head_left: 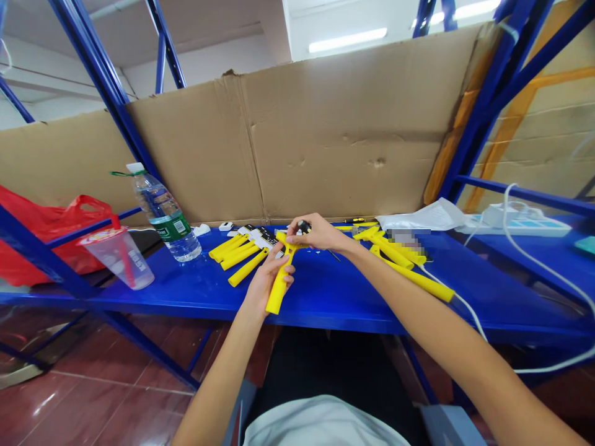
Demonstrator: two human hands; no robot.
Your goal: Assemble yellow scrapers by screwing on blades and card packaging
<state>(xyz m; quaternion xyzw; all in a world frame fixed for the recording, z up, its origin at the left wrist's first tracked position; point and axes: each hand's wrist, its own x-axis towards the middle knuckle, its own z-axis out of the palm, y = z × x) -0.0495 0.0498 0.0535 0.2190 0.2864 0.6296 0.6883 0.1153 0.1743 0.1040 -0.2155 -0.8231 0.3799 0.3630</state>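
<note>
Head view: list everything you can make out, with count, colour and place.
table: one, blue, across middle
held handle: one, yellow, centre
left handles: several, yellow, left of centre
right handles: several, yellow, right of centre
black-ended object: one, black, centre
bottle: one, clear and green, left
cup: one, translucent and red, left of bottle
bag: one, red, far left
plastic sheet: one, whitish, back right
power strip: one, white, right
cables: count unclear, white, right
cardboard: count unclear, brown, behind table
frame: several bars, blue, both sides
lights: two or more, white, top
floor: one, reddish, below
left hand: one, bare, around held handle
right hand: one, bare, holding black-ended object at held handle's upper end
</note>
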